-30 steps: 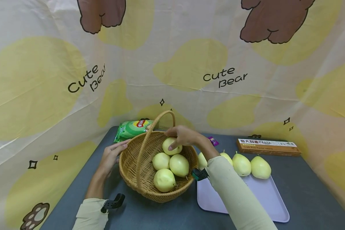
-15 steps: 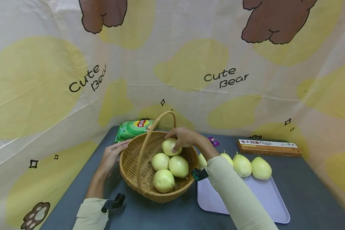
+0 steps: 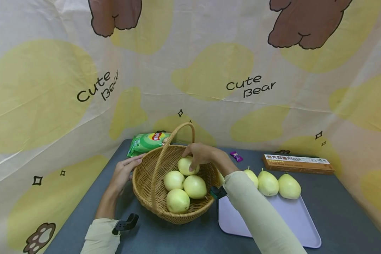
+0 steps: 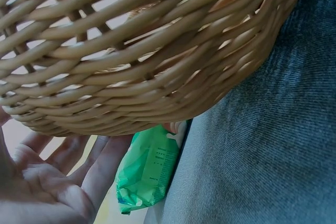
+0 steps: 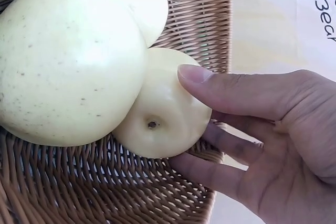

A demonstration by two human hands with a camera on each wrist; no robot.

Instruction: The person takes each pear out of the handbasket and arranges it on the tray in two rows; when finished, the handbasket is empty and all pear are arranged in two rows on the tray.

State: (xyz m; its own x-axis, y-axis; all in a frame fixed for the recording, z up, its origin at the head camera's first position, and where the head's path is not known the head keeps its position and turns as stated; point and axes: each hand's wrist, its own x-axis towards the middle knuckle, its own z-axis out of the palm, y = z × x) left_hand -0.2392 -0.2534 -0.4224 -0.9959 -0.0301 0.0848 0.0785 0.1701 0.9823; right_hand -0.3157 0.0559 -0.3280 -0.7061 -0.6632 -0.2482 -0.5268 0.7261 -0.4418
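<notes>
A wicker basket (image 3: pixel 146 180) with a tall handle holds several pale green pears, one of them a front pear (image 3: pixel 177 201). My right hand (image 3: pixel 204 155) reaches in from the right and holds the rearmost pear (image 5: pixel 163 108), thumb on its upper side and fingers behind and under it. That pear sits against a larger-looking pear (image 5: pixel 68 61) in the right wrist view. At the basket's left side, my left hand (image 3: pixel 124 174) touches the rim with extended fingers. In the left wrist view, the left palm (image 4: pixel 47 187) faces the woven wall (image 4: pixel 121 61), which hides the fingertips.
On the right, a lilac tray (image 3: pixel 235 218) bears several more pears, among them an end pear (image 3: pixel 289 186). Behind are a green chip bag (image 3: pixel 146 144), a small purple packet (image 3: pixel 236 156) and an orange-brown pasta box (image 3: pixel 298 164). A printed cloth (image 3: pixel 209 116) surrounds the grey table.
My right hand has eased slightly down with its pear, and the other pears in the basket have shifted a little to the left. My left hand stays at the rim.
</notes>
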